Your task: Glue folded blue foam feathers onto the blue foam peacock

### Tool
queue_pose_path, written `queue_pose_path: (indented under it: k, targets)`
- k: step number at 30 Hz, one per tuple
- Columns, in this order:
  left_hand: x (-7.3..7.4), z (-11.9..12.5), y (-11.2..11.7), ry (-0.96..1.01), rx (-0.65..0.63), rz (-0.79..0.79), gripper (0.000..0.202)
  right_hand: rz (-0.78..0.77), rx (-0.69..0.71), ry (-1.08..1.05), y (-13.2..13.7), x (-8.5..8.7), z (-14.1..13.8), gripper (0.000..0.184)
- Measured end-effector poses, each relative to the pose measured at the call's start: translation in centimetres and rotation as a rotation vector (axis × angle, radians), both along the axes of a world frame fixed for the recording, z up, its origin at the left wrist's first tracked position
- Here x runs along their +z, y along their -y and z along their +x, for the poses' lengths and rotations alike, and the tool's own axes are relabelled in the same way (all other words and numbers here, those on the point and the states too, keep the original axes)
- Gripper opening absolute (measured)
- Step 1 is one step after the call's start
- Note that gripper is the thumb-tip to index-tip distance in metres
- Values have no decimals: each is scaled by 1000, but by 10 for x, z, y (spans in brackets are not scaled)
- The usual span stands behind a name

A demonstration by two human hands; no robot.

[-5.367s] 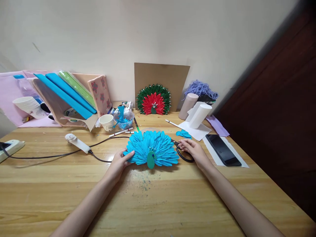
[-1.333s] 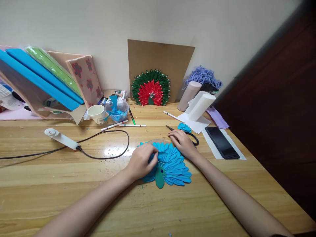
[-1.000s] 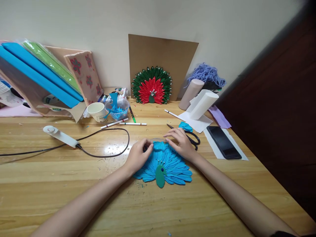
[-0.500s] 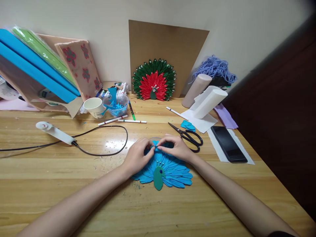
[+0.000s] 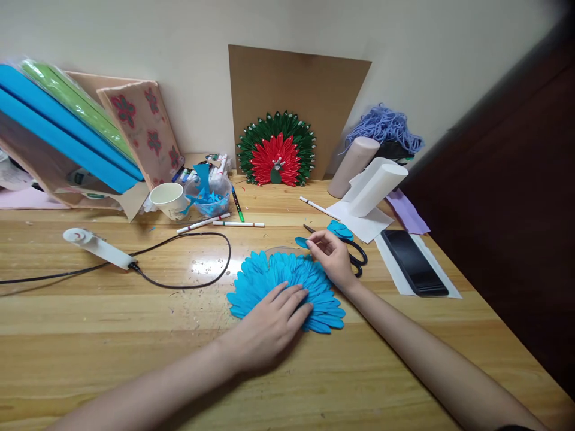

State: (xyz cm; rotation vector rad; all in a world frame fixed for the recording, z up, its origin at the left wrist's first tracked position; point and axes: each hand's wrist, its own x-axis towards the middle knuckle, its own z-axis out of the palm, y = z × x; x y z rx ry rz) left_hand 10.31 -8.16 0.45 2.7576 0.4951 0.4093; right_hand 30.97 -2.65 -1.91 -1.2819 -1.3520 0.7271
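Note:
A fan of blue paper feathers (image 5: 258, 278), part of a paper peacock, lies on the wooden table. My left hand (image 5: 269, 323) rests flat on its lower middle, fingers stretched out, hiding the green bird body. Between thumb and fingers of my right hand (image 5: 330, 254) is a single blue paper feather (image 5: 301, 242), held at the fan's upper right edge. Black-handled scissors (image 5: 359, 254) lie partly behind that hand, and a small pile of blue paper feathers (image 5: 340, 230) sits just beyond it.
A white glue gun (image 5: 96, 248) with a black cord lies at left. Behind stand a paper cup (image 5: 167, 199), a plastic bowl of blue scraps (image 5: 209, 197) and a red-green peacock (image 5: 276, 152) against cardboard. A phone (image 5: 415, 263) and a white paper roll (image 5: 380, 188) are at right.
My left hand has moved down from the fan's top edge onto its middle, covering the green body. My right hand has shifted right and up, now showing a loose blue feather in its pinch.

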Motion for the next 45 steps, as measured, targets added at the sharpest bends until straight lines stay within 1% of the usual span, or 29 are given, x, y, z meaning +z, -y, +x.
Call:
queue_pose_path:
  k: [2, 6, 8, 9, 12, 14, 16, 18, 22, 24, 28, 34, 45]
  targets:
    - [-5, -2, -11, -2, 78, 8, 39, 1, -21, -16, 1, -1, 0, 18]
    - [-14, -4, -34, 60, 260, 45, 37, 50, -145, -64, -1, -1, 1, 19]
    - [-14, -1, -39, 113, 347, 72, 37, 55, -143, -76, -1, 0, 1, 20]
    - [-13, 3, -40, 144, 390, 62, 36, 42, -111, -77, 0, 1, -1, 20]
    - [-4, 18, -40, 227, 509, -79, 38, -14, 35, -70, 3, 2, -7, 20]
    - [1, 29, -43, 275, 601, -210, 33, -30, 99, -67, 6, 3, -11, 20]
    - [3, 35, -48, 336, 671, -309, 25, -41, 113, -71, 8, 3, -13, 20]
    - [1, 37, -53, 388, 710, -350, 18, -63, 115, -73, 8, 4, -13, 20]
    - [-4, 33, -56, 393, 719, -340, 13, -143, 242, -63, 7, 4, -11, 17]
    - [-5, 32, -55, 379, 710, -320, 11, -163, 279, -65, 6, 4, -10, 15]
    - [-5, 33, -53, 359, 683, -307, 11, -135, 284, -63, 7, 4, -10, 11]
    - [-3, 32, -53, 320, 649, -289, 11, -33, 253, 45, 13, 3, -12, 8]
    - [-3, 32, -55, 332, 626, -336, 13, 96, 215, 208, 17, 5, -14, 6]
